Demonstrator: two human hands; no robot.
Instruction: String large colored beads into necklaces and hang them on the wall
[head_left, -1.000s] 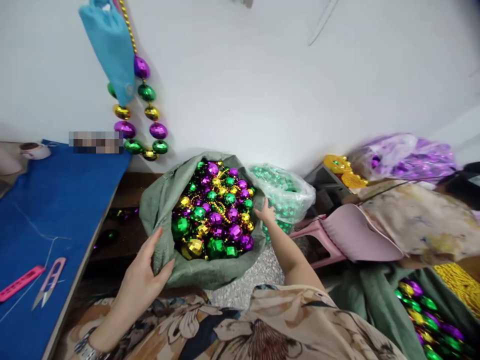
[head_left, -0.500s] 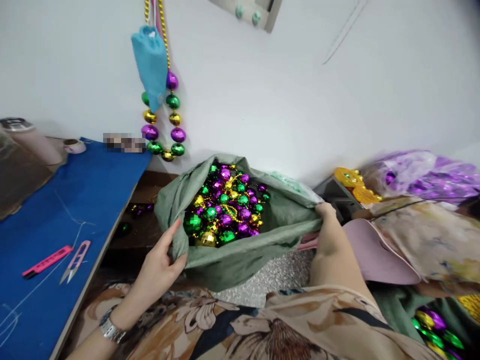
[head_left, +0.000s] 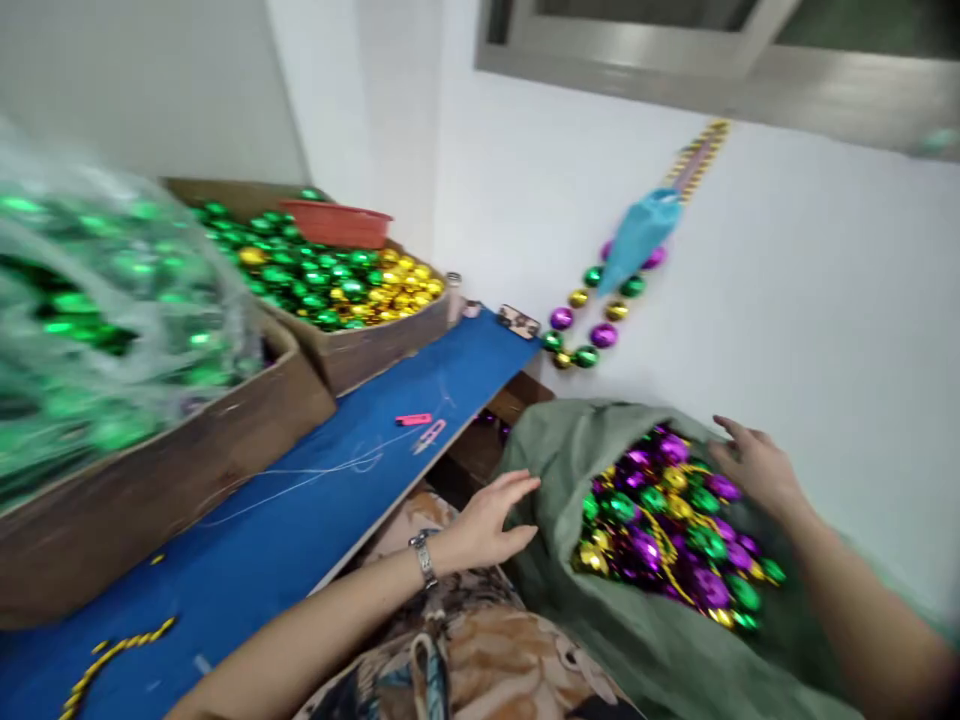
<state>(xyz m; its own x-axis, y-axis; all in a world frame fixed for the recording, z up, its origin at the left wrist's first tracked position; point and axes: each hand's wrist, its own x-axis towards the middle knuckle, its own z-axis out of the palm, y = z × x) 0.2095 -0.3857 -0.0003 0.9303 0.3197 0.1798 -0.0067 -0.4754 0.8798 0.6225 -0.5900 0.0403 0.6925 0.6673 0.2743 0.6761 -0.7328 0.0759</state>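
A green cloth sack gapes at the lower right, full of shiny purple, green and gold bead necklaces. My left hand, with a metal watch on the wrist, is beside the sack's left side, fingers spread and holding nothing. Over the far right rim hovers my right hand, its fingers apart and slightly blurred, also with nothing in it. Whether either hand touches the cloth I cannot tell.
Left of me runs a blue-topped table with cardboard boxes of green and gold balls, a pink cutter, thread snips and a short gold bead strand. A large bead necklace with a blue pouch hangs on the wall.
The view has swung left, bringing the boxes into sight. Both hands have let go of the sack's rim, and its mouth has slumped narrower around the beads.
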